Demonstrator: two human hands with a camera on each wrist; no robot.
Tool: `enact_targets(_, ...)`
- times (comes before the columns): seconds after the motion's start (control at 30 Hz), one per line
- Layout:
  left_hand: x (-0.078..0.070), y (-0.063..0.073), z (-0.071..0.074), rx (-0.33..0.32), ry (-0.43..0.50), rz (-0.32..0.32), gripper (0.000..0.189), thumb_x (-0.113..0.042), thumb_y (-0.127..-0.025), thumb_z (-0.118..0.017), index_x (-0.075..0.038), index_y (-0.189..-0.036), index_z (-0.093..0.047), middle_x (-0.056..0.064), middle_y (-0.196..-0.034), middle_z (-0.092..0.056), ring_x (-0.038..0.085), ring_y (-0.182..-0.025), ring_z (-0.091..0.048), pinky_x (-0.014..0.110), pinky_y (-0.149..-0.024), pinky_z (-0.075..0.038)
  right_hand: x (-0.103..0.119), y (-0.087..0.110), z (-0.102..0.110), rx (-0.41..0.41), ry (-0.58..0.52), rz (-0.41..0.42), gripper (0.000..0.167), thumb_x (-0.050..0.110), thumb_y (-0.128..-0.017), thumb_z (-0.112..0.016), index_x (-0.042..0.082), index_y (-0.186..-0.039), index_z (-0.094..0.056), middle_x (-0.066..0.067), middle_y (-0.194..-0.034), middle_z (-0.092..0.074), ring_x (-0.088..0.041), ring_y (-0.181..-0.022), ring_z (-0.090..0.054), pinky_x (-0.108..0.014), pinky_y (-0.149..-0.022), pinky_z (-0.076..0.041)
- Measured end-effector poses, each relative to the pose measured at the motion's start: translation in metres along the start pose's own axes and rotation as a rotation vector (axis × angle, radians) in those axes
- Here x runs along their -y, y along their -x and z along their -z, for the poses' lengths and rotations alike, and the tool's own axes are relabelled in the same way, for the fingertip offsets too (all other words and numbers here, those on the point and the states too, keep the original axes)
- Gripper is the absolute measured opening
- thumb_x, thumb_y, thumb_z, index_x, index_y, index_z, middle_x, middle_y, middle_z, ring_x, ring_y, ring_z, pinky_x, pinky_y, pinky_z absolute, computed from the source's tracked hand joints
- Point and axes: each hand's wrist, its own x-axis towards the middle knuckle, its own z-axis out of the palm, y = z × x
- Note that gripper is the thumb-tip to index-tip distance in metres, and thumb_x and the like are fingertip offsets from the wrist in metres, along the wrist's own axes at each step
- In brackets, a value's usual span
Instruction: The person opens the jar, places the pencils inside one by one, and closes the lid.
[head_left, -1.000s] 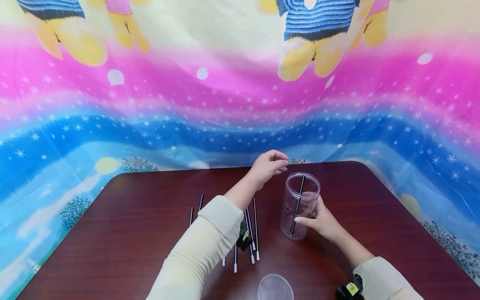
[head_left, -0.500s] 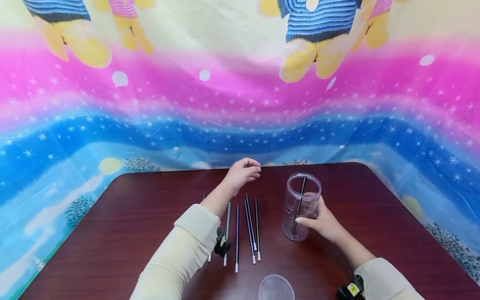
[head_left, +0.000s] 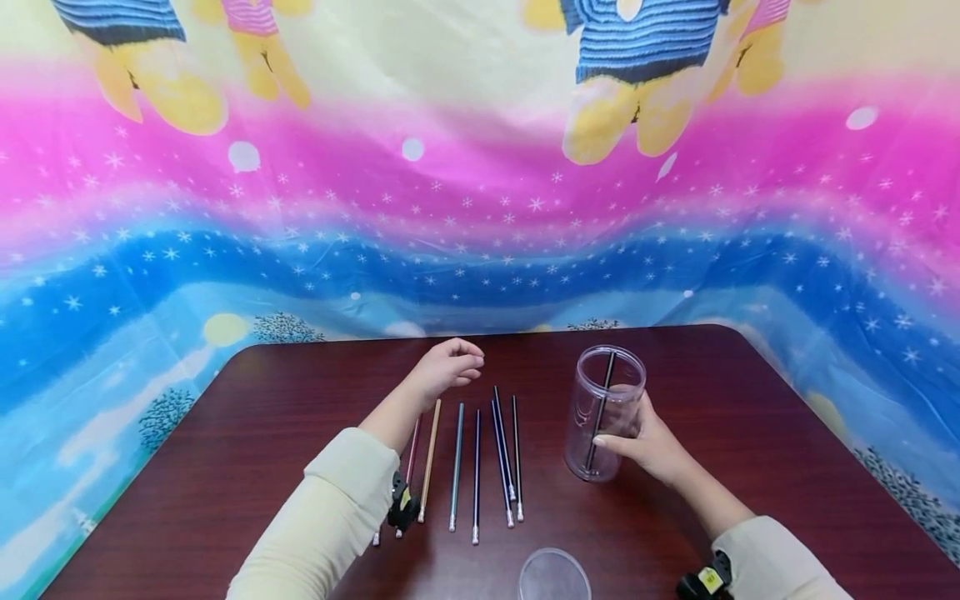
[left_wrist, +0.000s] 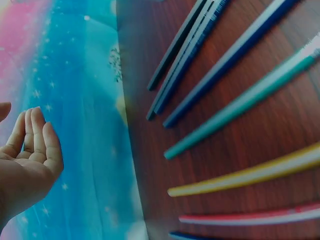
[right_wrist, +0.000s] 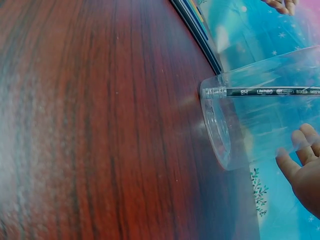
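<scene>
My right hand (head_left: 648, 442) grips a clear plastic jar (head_left: 580, 429) that stands upright on the table. One black pencil (head_left: 602, 408) leans inside it, eraser end down; in the right wrist view its metal ferrule (right_wrist: 216, 92) sits at the jar's base. My left hand (head_left: 447, 368) holds nothing and hovers above the far ends of several loose pencils, its fingers relaxed; the left wrist view shows the hand (left_wrist: 35, 150) palm up. Among those pencils are a yellow one (head_left: 430, 462), a green one (head_left: 457, 467), a blue one (head_left: 476, 475) and a pinkish-red one (head_left: 413, 446). My left sleeve partly covers the leftmost pencils.
A round translucent lid (head_left: 555, 577) lies at the near edge of the view, cut off below. The dark reddish-brown wooden table (head_left: 750, 400) ends at a printed cloth backdrop (head_left: 480, 192) with pink and blue bands.
My left hand has moved left and slightly down, away from the jar, back over the pencils, uncovering more of them. My right hand and the jar have stayed in place.
</scene>
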Motion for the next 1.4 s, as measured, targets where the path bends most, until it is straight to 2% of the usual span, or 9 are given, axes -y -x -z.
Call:
enact_targets(0.3,0.021,0.018,0.023,-0.007,-0.065,0.075,0.023,-0.013,-0.085,-0.051,0.001,-0.104,-0.050,0.018,-0.108,-0.052,0.024,-0.091,-0.055,0.041,-0.085,-0.040,-0.001,-0.001,0.000,-0.001,0.005,0.030,0.064,-0.004,-0.074,-0.063,-0.001,-0.121,-0.021,-0.031,-0.116,-0.041,-0.007,-0.093,-0.054,-0.022,-0.074,-0.045)
enact_targets(0.4,0.028,0.024,0.032,-0.011,-0.072,0.087,0.024,-0.013,-0.086,-0.050,0.002,-0.104,-0.049,0.021,-0.110,-0.050,0.027,-0.094,-0.054,0.043,-0.086,-0.038,-0.001,-0.001,-0.001,-0.005,0.015,0.035,0.063,-0.004,-0.073,-0.063,-0.002,-0.120,-0.022,-0.032,-0.115,-0.041,-0.006,-0.091,-0.054,-0.022,-0.073,-0.045)
enact_targets(0.57,0.041,0.032,0.046,-0.029,-0.073,0.106,0.024,-0.013,-0.086,-0.049,0.003,-0.104,-0.048,0.019,-0.109,-0.051,0.032,-0.099,-0.051,0.043,-0.086,-0.039,-0.001,-0.001,0.000,-0.005,0.018,0.036,0.063,-0.004,-0.073,-0.063,-0.001,-0.120,-0.022,-0.032,-0.115,-0.041,-0.005,-0.091,-0.054,-0.022,-0.073,-0.045)
enact_targets(0.83,0.056,0.045,0.064,-0.066,-0.091,0.138,0.025,-0.013,-0.085,-0.050,0.005,-0.103,-0.047,0.020,-0.108,-0.051,0.033,-0.099,-0.050,0.043,-0.084,-0.039,-0.002,-0.001,0.000,0.001,0.021,0.037,0.063,-0.004,-0.074,-0.063,-0.002,-0.121,-0.021,-0.031,-0.116,-0.040,-0.002,-0.094,-0.051,-0.021,-0.075,-0.044)
enact_targets(1.1,0.068,0.054,0.075,-0.119,-0.113,0.181,0.024,-0.012,-0.084,-0.049,0.004,-0.101,-0.048,0.020,-0.106,-0.052,0.032,-0.097,-0.051,0.042,-0.082,-0.041,-0.005,0.000,0.001,-0.005,0.026,0.055,0.063,-0.005,-0.073,-0.063,-0.003,-0.120,-0.021,-0.032,-0.116,-0.041,0.002,-0.098,-0.048,-0.018,-0.076,-0.043)
enact_targets(1.4,0.081,0.059,0.080,-0.136,-0.127,0.214,0.022,-0.010,-0.084,-0.048,0.005,-0.099,-0.048,0.023,-0.108,-0.052,0.033,-0.096,-0.052,0.042,-0.080,-0.043,-0.003,0.001,0.000,-0.013,0.029,0.036,0.063,-0.004,-0.073,-0.063,-0.002,-0.120,-0.022,-0.032,-0.116,-0.041,0.003,-0.097,-0.048,-0.019,-0.076,-0.043)
